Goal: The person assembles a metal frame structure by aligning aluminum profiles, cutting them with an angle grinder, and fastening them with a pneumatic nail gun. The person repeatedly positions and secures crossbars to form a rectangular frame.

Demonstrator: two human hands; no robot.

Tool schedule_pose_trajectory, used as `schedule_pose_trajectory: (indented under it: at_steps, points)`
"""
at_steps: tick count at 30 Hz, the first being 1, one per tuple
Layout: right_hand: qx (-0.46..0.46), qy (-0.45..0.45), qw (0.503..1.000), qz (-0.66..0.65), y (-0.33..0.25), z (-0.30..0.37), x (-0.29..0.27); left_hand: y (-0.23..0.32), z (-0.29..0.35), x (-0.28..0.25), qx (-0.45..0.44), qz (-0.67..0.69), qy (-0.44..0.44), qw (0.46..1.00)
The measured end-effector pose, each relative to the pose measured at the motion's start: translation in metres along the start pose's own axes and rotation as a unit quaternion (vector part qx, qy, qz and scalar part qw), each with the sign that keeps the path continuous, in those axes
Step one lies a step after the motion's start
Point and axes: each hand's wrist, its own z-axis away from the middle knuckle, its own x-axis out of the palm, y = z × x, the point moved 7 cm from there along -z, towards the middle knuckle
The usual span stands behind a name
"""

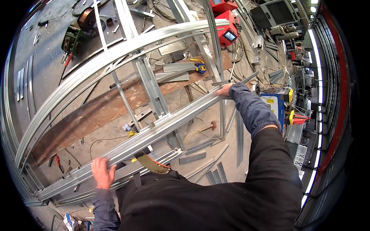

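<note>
Your L hand (103, 173) is lying unclenched on the metal rail (181, 117), which is running along the near edge of the frame (104, 59); your R hand (224, 89) is touching its R end, can't tell if gripping.

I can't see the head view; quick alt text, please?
A person's right hand is on a long silvery metal rail near its right end, the left hand farther left along it. Beyond the rail are a curved metal arch and a blue tape measure; a hammer lies on the floor.
</note>
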Motion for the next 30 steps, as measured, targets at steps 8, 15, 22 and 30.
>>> schedule_pose_trajectory:
  at_steps: [8,15,22,30]
  points:
    - [0.009,-0.004,1.000,0.001,0.003,-0.027,0.013,0.002,-0.001,-0.002,0.007,0.010,0.013,1.000]
    - [0.000,0.001,1.000,-0.007,-0.002,-0.031,0.016,0.003,-0.001,-0.003,0.016,0.000,0.031,0.999]
    - [0.032,-0.008,0.999,0.015,0.000,-0.035,0.018,-0.002,0.002,0.000,-0.005,0.009,0.006,1.000]
    - [0.099,0.067,0.992,0.042,0.000,-0.002,0.009,-0.003,0.001,0.000,-0.003,0.013,0.008,1.000]
